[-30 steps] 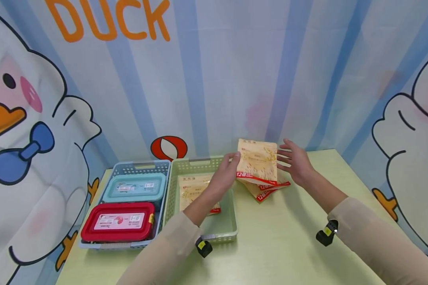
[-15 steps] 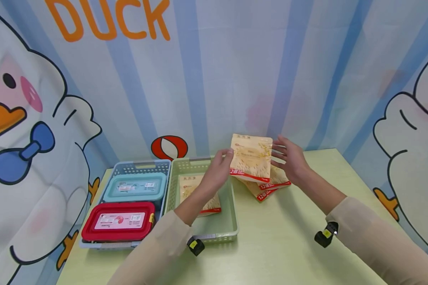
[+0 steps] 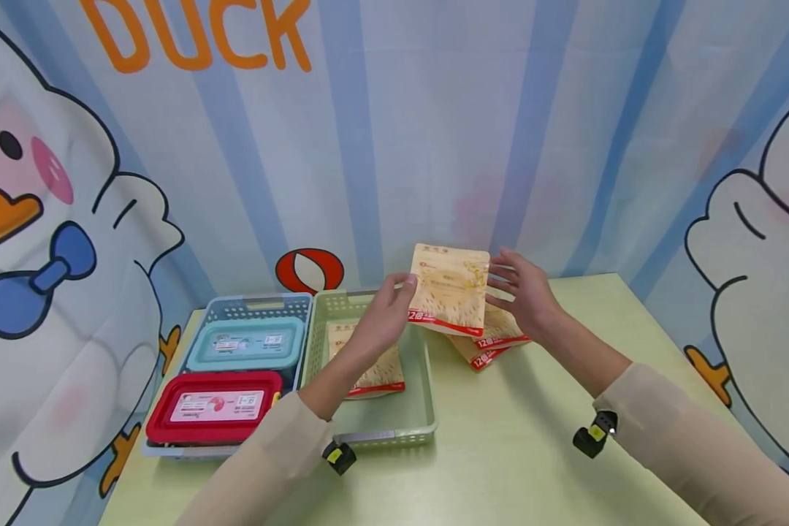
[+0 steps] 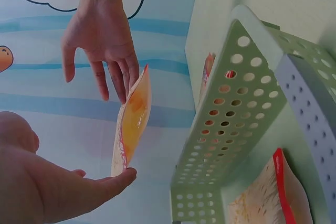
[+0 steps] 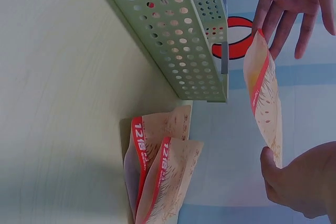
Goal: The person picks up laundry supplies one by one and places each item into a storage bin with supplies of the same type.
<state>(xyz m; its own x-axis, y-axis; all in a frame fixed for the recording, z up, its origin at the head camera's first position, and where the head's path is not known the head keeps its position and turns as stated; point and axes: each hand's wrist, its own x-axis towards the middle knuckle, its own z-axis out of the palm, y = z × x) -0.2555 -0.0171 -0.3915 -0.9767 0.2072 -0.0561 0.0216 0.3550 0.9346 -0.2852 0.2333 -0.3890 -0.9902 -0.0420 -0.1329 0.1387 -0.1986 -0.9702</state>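
Observation:
A flat beige packet [image 3: 448,288] with a grain print and a red strip is held up between both hands, over the green basket's right side. My left hand [image 3: 389,310] grips its left edge, thumb in front and fingers partly hidden behind. At the right edge my right hand [image 3: 529,292] touches it with straight, spread fingers. In the left wrist view the packet [image 4: 134,121] appears edge-on. Below, a green basket [image 3: 414,431] holds a similar packet [image 3: 378,374], partly covered by the left arm. Overlapping packets [image 5: 173,182] lie on the table right of that basket.
A blue basket [image 3: 226,303] stands left of the green one, holding a teal lidded box [image 3: 246,343] and a red lidded box [image 3: 213,406]. Behind the pale green table [image 3: 493,446] hangs a striped cartoon-duck curtain [image 3: 427,146].
Both hands have moved left with the packet, which has gone from above the loose packets toward the green basket and risen slightly. The baskets and boxes stay in place.

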